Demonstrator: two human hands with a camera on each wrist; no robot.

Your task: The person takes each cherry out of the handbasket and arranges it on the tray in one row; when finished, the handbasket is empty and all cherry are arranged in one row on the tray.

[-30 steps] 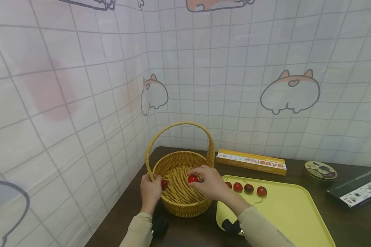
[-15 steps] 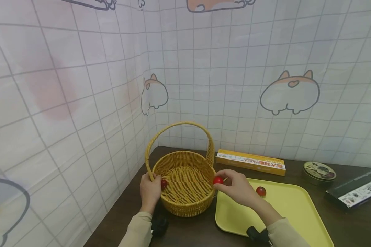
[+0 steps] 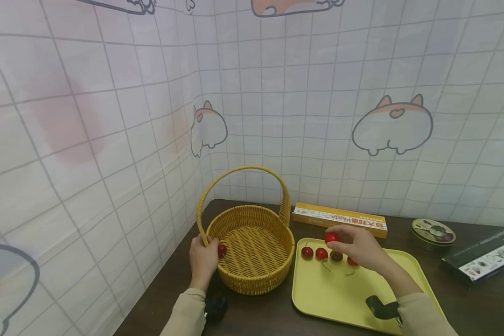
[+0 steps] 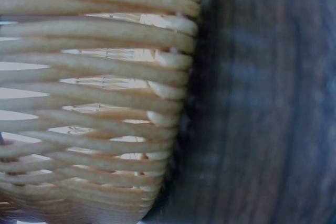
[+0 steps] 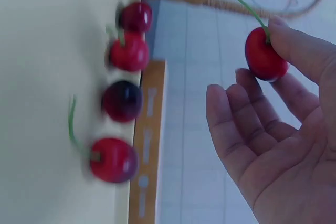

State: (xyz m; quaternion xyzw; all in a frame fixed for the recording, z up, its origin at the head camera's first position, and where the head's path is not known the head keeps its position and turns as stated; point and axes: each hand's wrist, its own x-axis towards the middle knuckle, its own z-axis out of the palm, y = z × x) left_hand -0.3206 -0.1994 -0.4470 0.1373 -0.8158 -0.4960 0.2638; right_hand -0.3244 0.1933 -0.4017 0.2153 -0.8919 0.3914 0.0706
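Observation:
My left hand (image 3: 203, 259) grips the left rim of a yellow wicker basket (image 3: 254, 285) by the foot of its arched handle. In the left wrist view the basket's woven wall (image 4: 94, 98) fills the left half. One dark red cherry (image 3: 221, 250) lies inside, close to my left fingers. My right hand (image 3: 358, 245) is above the yellow tray (image 3: 332, 298), pinching a bright red cherry (image 5: 262, 55) between thumb and a fingertip. Its green stem points up and left in the right wrist view. Below, several stemmed cherries (image 3: 321, 254) lie in a row along the tray's far side.
Behind the tray lies a long yellow-orange pasta box (image 3: 340, 219). A round tin (image 3: 433, 232) and a dark pasta box (image 3: 485, 255) are on the right of the brown table (image 3: 252, 317). A grid-patterned cloth (image 3: 319, 93) hangs behind and to the left.
From over the basket, my right hand has moved right to above the tray, still pinching the red cherry. My left hand stays on the basket rim.

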